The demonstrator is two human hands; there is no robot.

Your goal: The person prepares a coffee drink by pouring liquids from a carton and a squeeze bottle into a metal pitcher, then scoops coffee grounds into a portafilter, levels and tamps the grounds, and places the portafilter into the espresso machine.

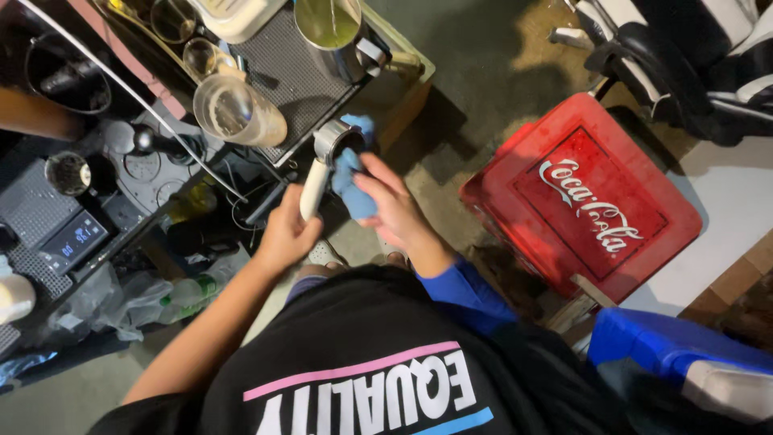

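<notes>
At ten o'clock we see a dark counter point(153, 173) carrying a perforated drip mat point(290, 72), a steel jug point(334, 32), a clear plastic cup point(233, 113) lying on its side, and a small digital scale point(72, 240). The grey floor point(483, 64) fills twelve o'clock. On it sit a red crate point(580, 197) at three o'clock and a blue box point(668, 342) at four.

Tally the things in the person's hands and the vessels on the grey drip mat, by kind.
Portafilter, held by its white handle in the left hand: 1
Blue cloth, pressed to it by the right hand: 1
Metal jug: 1
Clear plastic cup: 1
Total: 4
</notes>
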